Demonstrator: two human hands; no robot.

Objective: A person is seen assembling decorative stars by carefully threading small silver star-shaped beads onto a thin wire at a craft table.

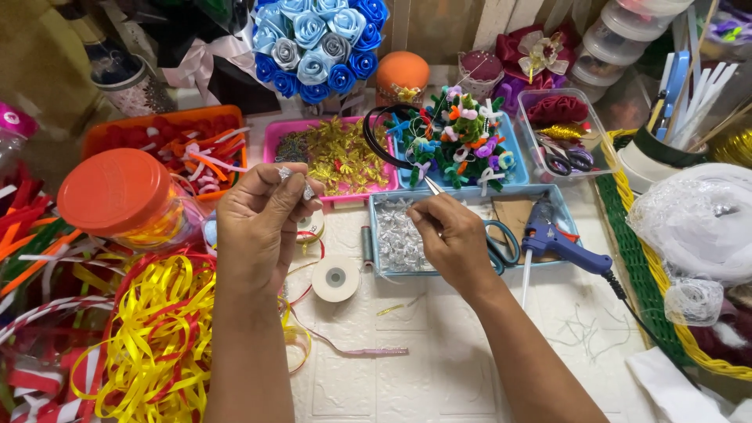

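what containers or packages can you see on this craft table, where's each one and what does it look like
Clear jar with orange lid: left, beside the left hand, round.
Pink tray: upper centre, rectangular, holding gold pieces.
Orange tray: upper left, rectangular, red and white strips inside.
Light blue tray: under the right hand, silver pieces inside.
Clear box: upper right, scissors inside.

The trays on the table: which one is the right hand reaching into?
The light blue tray holding silver pieces, directly under the right hand. The orange tray and pink tray lie farther back.
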